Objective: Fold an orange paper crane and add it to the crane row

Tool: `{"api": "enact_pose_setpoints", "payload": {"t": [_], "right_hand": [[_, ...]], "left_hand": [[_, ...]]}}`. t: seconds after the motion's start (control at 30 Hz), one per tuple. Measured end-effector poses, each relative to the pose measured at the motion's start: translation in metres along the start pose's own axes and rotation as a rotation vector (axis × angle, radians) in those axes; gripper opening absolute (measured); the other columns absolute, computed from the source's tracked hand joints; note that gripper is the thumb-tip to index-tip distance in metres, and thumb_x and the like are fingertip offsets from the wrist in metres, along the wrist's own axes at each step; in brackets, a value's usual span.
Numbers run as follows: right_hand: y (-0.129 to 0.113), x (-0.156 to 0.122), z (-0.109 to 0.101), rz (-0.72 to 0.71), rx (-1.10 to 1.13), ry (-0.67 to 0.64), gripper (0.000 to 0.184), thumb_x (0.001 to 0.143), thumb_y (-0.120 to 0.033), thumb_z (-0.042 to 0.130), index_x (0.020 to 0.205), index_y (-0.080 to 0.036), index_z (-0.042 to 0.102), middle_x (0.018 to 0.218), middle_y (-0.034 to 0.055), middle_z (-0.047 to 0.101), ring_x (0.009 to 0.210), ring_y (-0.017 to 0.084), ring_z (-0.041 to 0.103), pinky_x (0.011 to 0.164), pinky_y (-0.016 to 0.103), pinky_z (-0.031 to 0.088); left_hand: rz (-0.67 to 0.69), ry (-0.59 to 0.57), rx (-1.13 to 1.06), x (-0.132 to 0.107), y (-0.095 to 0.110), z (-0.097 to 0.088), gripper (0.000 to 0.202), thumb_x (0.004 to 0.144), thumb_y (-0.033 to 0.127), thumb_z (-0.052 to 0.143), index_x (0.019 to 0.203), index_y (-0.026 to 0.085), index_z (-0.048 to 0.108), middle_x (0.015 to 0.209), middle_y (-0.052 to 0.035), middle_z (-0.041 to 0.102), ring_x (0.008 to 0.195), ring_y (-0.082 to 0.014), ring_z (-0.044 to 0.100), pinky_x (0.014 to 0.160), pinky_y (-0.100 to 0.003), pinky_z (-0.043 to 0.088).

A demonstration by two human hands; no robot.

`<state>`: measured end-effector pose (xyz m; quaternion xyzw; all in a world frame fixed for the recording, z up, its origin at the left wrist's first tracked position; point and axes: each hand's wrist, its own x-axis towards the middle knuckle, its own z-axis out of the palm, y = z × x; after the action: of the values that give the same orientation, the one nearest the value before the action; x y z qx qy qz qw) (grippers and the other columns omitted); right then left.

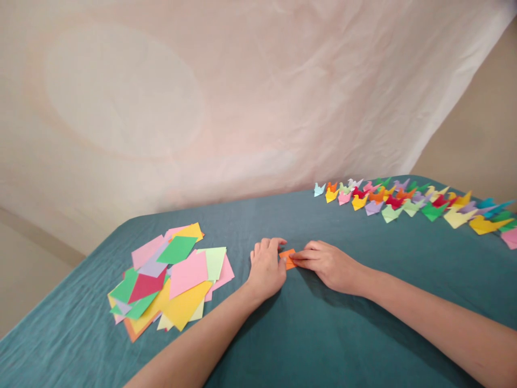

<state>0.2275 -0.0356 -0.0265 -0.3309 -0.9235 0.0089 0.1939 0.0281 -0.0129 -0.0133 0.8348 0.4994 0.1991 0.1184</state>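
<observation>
Reaching forward from the near side, the left hand point(266, 268) lies palm-down, fingers loosely curved and parted from the thumb, beside the orange paper point(287, 258) on the worktop point(258, 215). The right hand point(325, 264) points leftward, fingertips on the paper's right side; whether they grip is unclear. The paper's far edge slants slightly; covering fingers hide its long axis.

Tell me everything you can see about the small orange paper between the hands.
The orange paper is a small, matte, roughly rectangular piece that looks folded, lying flat on the teal cloth. The fingertips of the right hand press on its right side, hiding part of it. The left hand is at its left edge; whether it touches is hard to tell.
</observation>
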Motion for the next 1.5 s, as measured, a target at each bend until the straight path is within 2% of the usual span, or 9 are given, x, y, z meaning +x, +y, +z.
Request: {"api": "enact_pose_setpoints", "payload": {"t": [0.2,0.33,0.53,0.67,0.8,0.93,1.1,1.27,1.5], "right_hand": [[-0.002,0.001,-0.003,0.0,0.012,-0.012,0.035,0.09,-0.013,0.037,0.121,-0.017,0.055,0.114,0.0079,0.062,0.093,0.019,0.05,0.078,0.036,0.044],[-0.002,0.001,-0.005,-0.004,0.011,-0.02,0.037,0.089,-0.013,0.039,0.123,-0.018,0.053,0.115,0.0076,0.062,0.093,0.019,0.05,0.079,0.035,0.044],[-0.001,0.0,-0.004,-0.008,-0.013,-0.03,0.036,0.089,-0.014,0.039,0.121,-0.019,0.055,0.116,0.0086,0.061,0.092,0.019,0.049,0.078,0.036,0.043],[-0.001,0.001,-0.005,0.005,-0.023,-0.044,0.033,0.089,-0.015,0.04,0.119,-0.019,0.056,0.111,0.0089,0.062,0.091,0.019,0.05,0.076,0.035,0.043],[-0.003,0.002,-0.007,0.002,-0.017,-0.023,0.033,0.088,-0.015,0.042,0.117,-0.018,0.057,0.111,0.0088,0.062,0.091,0.018,0.05,0.078,0.034,0.043],[-0.004,0.003,-0.008,0.001,-0.027,-0.024,0.032,0.088,-0.014,0.042,0.115,-0.018,0.058,0.111,0.0093,0.062,0.09,0.019,0.05,0.077,0.034,0.043],[-0.003,0.003,-0.008,-0.028,-0.07,-0.038,0.031,0.089,-0.014,0.041,0.114,-0.017,0.058,0.108,0.0102,0.063,0.088,0.019,0.051,0.075,0.034,0.043],[-0.004,0.004,-0.01,-0.06,-0.143,-0.06,0.03,0.089,-0.014,0.042,0.114,-0.015,0.058,0.11,0.0101,0.062,0.089,0.02,0.052,0.076,0.035,0.044],[-0.005,0.003,-0.012,-0.062,-0.185,-0.083,0.026,0.089,-0.013,0.043,0.105,-0.015,0.063,0.11,0.0092,0.062,0.089,0.02,0.054,0.074,0.035,0.045]], "left_hand": [[0.018,-0.027,0.05,-0.002,0.0,-0.003,0.037,0.081,0.019,0.048,0.117,0.028,0.048,0.113,-0.0053,0.049,0.1,-0.0228,0.047,0.083,-0.038,0.038],[0.069,-0.021,0.083,-0.004,-0.004,-0.011,0.036,0.083,0.022,0.049,0.118,0.03,0.048,0.12,-0.005,0.046,0.109,-0.0243,0.042,0.087,-0.04,0.037],[0.259,-0.036,0.254,-0.013,0.003,-0.031,0.032,0.085,0.02,0.047,0.115,0.03,0.053,0.129,-0.0037,0.044,0.121,-0.0266,0.034,0.099,-0.045,0.028],[0.362,-0.083,0.354,-0.024,0.016,-0.03,0.037,0.089,0.023,0.039,0.125,0.022,0.046,0.134,-0.006,0.043,0.125,-0.0266,0.032,0.105,-0.047,0.021],[0.35,-0.119,0.365,-0.03,0.019,-0.023,0.047,0.089,0.043,0.039,0.128,0.018,0.044,0.133,-0.0086,0.045,0.128,-0.0288,0.03,0.108,-0.049,0.016],[0.343,-0.138,0.375,-0.03,0.018,-0.021,0.053,0.086,0.051,0.041,0.129,0.02,0.045,0.133,-0.0083,0.046,0.129,-0.0291,0.029,0.109,-0.05,0.011],[0.336,-0.139,0.406,-0.027,0.02,-0.025,0.054,0.083,0.054,0.046,0.126,0.021,0.048,0.13,-0.0088,0.049,0.131,-0.0288,0.027,0.109,-0.049,0.01],[0.333,-0.128,0.371,-0.025,0.019,-0.031,0.05,0.082,0.051,0.05,0.118,0.017,0.055,0.124,-0.012,0.053,0.129,-0.0309,0.03,0.109,-0.049,0.011],[0.336,-0.136,0.419,-0.025,0.017,-0.035,0.046,0.084,0.049,0.047,0.118,0.018,0.054,0.118,-0.0112,0.055,0.127,-0.0297,0.031,0.108,-0.049,0.014]]}}
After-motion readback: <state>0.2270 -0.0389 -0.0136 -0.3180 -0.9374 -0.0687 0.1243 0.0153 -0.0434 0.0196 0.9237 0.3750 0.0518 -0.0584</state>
